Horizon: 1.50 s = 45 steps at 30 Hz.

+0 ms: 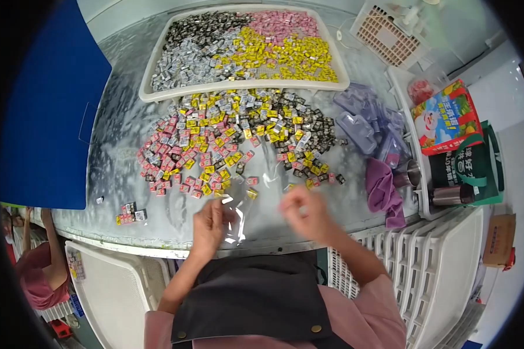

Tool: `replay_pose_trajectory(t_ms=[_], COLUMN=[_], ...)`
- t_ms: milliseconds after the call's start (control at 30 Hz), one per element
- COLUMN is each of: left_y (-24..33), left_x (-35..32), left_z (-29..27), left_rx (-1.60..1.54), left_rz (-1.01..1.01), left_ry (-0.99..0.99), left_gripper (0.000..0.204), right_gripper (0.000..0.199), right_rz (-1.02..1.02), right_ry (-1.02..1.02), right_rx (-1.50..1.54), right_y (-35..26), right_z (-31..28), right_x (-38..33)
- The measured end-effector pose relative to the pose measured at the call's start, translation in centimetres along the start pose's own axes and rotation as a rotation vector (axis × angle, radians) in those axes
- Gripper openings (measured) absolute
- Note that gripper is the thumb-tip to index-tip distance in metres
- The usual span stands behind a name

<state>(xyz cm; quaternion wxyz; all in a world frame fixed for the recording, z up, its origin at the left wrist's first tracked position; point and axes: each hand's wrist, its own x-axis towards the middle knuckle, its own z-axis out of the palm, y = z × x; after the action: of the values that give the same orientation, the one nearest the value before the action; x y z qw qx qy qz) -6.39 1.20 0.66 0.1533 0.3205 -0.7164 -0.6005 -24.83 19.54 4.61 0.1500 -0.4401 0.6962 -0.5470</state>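
My left hand (208, 228) is closed on the edge of a clear plastic piece (235, 224), shiny with glare, at the table's near edge. Whether it is a bag or a moulded shell, I cannot tell. To its right, my right hand (304, 214) hovers over the table, its curled fingers blurred by motion. Anything in them cannot be made out. Just beyond both hands spreads a loose heap of small wrapped blocks (215, 136) in pink, yellow, black and silver. One yellow block (251, 193) lies between the hands.
A white tray (244, 85) of colour-sorted blocks stands behind the heap. Right of it are clear plastic shells (358, 129), a purple cloth (382, 189), a metal cup (412, 174) and a colourful box (445, 119). A blue panel (52, 110) borders the left; a co-worker's arm (52, 244) shows below it.
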Motion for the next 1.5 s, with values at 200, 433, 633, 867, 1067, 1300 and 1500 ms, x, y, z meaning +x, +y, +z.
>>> replay_pose_trajectory(t_ms=[200,433,633,867,1067,1300,1500], left_y=[0.2,-1.4,-1.9,-2.7,-2.3,-1.0,-0.8], left_x=[0.3,-0.7,-0.7,-1.1,-1.3,1.0,1.0], left_z=[-4.5,-5.7,-6.3,-6.4,-5.6,-2.4,0.8], left_rx=[-0.205,-0.204,-0.264,-0.21,0.049,0.613,0.775], left_rz=[-0.045,-0.12,-0.149,-0.131,-0.078,0.417,0.557], left_ry=[0.201,0.251,0.262,0.274,0.048,-0.325,-0.33], left_gripper=[0.037,0.03,0.03,0.027,0.021,0.027,0.03], right_gripper=[0.008,0.018,0.042,0.039,0.011,0.024,0.034], right_rz=[-0.196,-0.131,-0.239,-0.146,0.172,0.553,-0.098], right_ry=[0.138,0.133,-0.304,-0.27,-0.269,0.362,0.508], right_rx=[-1.339,-1.407,-0.633,-0.627,-0.145,-0.463,-1.133], right_y=[7.4,9.9,4.6,4.2,5.4,18.9,15.9], right_z=[-14.8,-10.1,5.0,7.6,0.6,-24.6,-16.1], right_x=[7.5,9.0,3.6,2.1,3.9,7.6,5.6])
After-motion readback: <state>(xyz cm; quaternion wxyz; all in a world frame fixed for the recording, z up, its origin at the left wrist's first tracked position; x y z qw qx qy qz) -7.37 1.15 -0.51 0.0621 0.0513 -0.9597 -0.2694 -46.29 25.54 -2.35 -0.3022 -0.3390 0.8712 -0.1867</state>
